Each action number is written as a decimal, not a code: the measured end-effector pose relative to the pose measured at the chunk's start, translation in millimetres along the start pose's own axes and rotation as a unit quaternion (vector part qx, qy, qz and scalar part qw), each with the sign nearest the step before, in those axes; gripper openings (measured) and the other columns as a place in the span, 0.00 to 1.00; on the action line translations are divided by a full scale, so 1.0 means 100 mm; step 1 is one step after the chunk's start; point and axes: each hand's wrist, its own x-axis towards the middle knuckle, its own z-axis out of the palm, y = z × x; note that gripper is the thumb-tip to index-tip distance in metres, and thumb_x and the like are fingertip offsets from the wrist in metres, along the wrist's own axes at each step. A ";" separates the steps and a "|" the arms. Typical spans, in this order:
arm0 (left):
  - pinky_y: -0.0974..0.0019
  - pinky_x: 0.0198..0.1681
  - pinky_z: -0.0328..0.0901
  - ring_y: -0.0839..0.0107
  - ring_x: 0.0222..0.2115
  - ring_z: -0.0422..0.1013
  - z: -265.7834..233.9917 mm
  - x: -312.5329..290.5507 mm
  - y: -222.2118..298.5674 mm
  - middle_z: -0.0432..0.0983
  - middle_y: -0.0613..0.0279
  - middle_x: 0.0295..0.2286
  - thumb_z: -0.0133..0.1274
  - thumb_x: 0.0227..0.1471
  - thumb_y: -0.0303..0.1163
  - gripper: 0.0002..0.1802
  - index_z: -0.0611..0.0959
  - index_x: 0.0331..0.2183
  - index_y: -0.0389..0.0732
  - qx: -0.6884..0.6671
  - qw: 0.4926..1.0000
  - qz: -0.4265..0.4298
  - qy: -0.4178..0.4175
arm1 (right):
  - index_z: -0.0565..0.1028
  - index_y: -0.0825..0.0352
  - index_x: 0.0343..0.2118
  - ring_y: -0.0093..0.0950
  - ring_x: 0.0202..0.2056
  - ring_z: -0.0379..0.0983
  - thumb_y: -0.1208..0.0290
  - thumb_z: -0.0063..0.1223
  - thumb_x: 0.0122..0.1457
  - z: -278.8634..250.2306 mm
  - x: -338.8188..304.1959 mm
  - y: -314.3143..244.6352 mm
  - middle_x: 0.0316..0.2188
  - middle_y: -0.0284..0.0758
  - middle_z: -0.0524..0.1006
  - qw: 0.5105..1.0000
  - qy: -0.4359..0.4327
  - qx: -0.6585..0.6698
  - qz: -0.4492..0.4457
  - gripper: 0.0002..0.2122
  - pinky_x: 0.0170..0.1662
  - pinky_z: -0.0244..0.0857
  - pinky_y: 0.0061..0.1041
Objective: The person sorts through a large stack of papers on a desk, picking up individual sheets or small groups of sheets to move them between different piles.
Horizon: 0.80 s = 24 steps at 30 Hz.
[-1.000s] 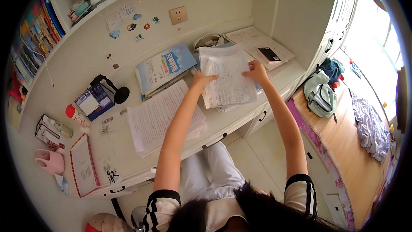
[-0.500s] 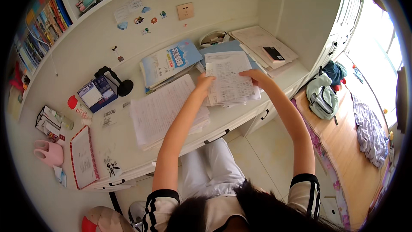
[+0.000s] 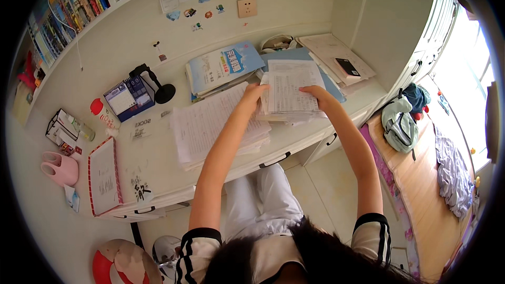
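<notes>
A stack of written paper sheets (image 3: 292, 94) sits at the desk's front right, its top sheets a little uneven. My left hand (image 3: 255, 95) grips its left edge, fingers closed there and partly hidden. At the opposite edge my right hand (image 3: 319, 95) is closed, with its thumb over the top sheet. Just left of my left hand lies a wider pile of written papers (image 3: 202, 123), partly covered by my left forearm. A blue folder (image 3: 332, 81) shows behind and beside the stack.
Behind the pile lie blue-covered books (image 3: 223, 68). A pencil pouch (image 3: 278, 42) and papers with a black-and-pink box (image 3: 348, 67) are at the back right. Leftward stand a black round-based stand (image 3: 164, 93), a desk calendar (image 3: 129, 97), a red-capped bottle (image 3: 104, 113) and a red-edged board (image 3: 105, 179).
The view has shifted, so the desk sits farther right in it. The upper sheets in my hands, tilted before, now lie straighter on the stack. Both hands still hold the edges.
</notes>
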 end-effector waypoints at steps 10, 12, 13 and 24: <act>0.65 0.35 0.63 0.64 0.33 0.67 -0.33 -0.84 0.76 0.68 0.54 0.34 0.53 0.34 0.26 0.24 0.66 0.39 0.34 0.076 0.991 0.107 0.026 | 0.64 0.73 0.38 0.24 0.35 0.66 0.71 0.51 0.44 1.13 -0.21 0.02 0.34 0.38 0.69 0.980 -0.058 -0.028 -0.187 0.18 0.36 0.60 0.22; 0.65 0.36 0.63 0.66 0.33 0.67 -0.44 -1.05 0.88 0.69 0.54 0.32 0.55 0.33 0.26 0.24 0.68 0.37 0.34 0.093 0.974 0.153 0.139 | 0.65 0.73 0.38 0.24 0.35 0.65 0.70 0.51 0.44 1.32 -0.10 0.13 0.34 0.38 0.69 0.969 -0.084 -0.062 -0.223 0.17 0.37 0.60 0.22; 0.65 0.36 0.63 0.66 0.33 0.67 -0.54 -1.12 0.90 0.69 0.54 0.32 0.55 0.33 0.26 0.24 0.68 0.37 0.34 0.095 0.972 0.157 0.148 | 0.66 0.73 0.37 0.23 0.35 0.65 0.70 0.51 0.44 1.40 -0.04 0.19 0.34 0.38 0.69 0.955 -0.100 -0.094 -0.261 0.17 0.37 0.60 0.22; 0.68 0.38 0.59 0.70 0.34 0.66 -1.24 -1.53 0.58 0.69 0.57 0.33 0.57 0.31 0.29 0.26 0.69 0.37 0.35 0.222 0.953 0.187 0.082 | 0.64 0.73 0.39 0.23 0.36 0.65 0.73 0.56 0.38 1.68 0.26 0.72 0.34 0.36 0.69 0.931 -0.178 -0.148 -0.283 0.22 0.40 0.58 0.22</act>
